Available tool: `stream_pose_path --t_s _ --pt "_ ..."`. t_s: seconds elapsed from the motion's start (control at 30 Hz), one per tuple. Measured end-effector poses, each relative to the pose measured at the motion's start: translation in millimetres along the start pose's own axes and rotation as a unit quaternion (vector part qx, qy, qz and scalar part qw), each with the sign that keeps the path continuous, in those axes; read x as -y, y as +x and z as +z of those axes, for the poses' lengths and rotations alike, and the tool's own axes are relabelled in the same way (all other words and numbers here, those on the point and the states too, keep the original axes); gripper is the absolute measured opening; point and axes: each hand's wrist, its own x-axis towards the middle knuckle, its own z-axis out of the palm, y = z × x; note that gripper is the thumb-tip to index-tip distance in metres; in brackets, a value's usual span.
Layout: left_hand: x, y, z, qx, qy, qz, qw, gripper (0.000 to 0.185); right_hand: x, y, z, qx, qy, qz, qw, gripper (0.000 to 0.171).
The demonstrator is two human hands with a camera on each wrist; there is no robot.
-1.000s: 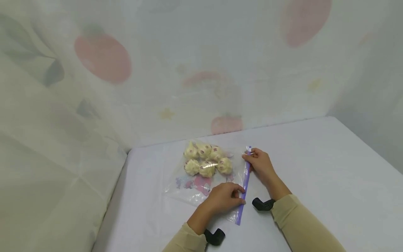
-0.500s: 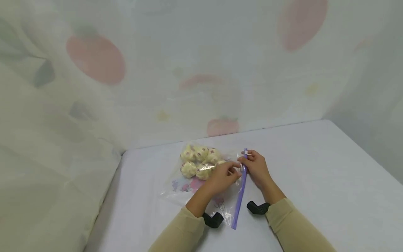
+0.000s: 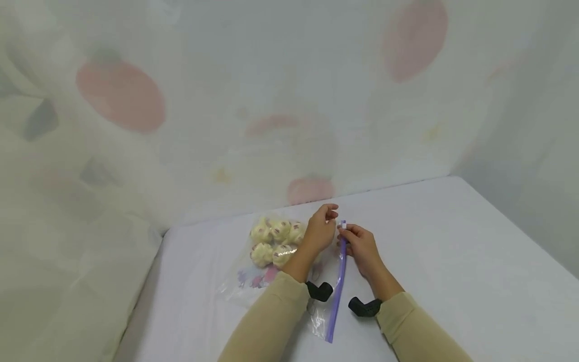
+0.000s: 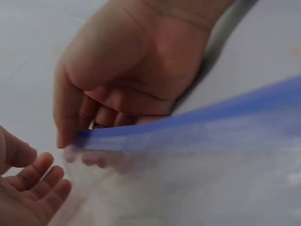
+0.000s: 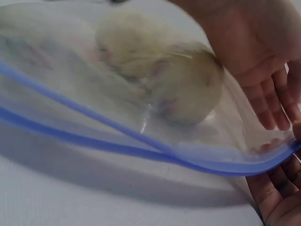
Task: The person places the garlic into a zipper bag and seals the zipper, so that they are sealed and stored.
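A clear zip bag (image 3: 318, 324) printed with pink and blue pictures lies on the table, its purple zip strip (image 3: 336, 296) facing right. Inside sit several pale yellow, ridged round pieces (image 3: 261, 255) with purple marks. My right hand (image 3: 364, 251) pinches the zip's far end, beside a small white slider (image 3: 344, 225). The left hand (image 3: 320, 231) is just left of that end, fingers loosely bent and holding nothing; its forearm covers part of the bag. In the right wrist view, two purple edges (image 5: 84, 141) stand apart at left and come together toward the fingers.
Under the bag is a white-covered table (image 3: 452, 261). A pale curtain (image 3: 217, 100) with faded fruit prints rises behind it, and hanging cloth (image 3: 59, 226) borders the left side. Black wrist mounts (image 3: 364, 307) are strapped at both cuffs.
My left hand has moved away from me along the zip, from its near half to beyond the far end, letting go of the strip. The right hand keeps its pinch at the far end.
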Motion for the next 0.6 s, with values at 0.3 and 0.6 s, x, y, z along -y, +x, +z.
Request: stream_pose_path --t_s 0.3,0.6 --pt "16.4 3.3 1.7 0.013 0.08 0.033 0.9962 0.04 -1 -1 5 -0.007 -0.027 -0.028 0.999 0.029" --pt "10.4 5.1 1.2 0.053 0.326 0.09 0.9397 0.03 -2 0 8 -0.013 -0.033 -0.052 0.998 0.035"
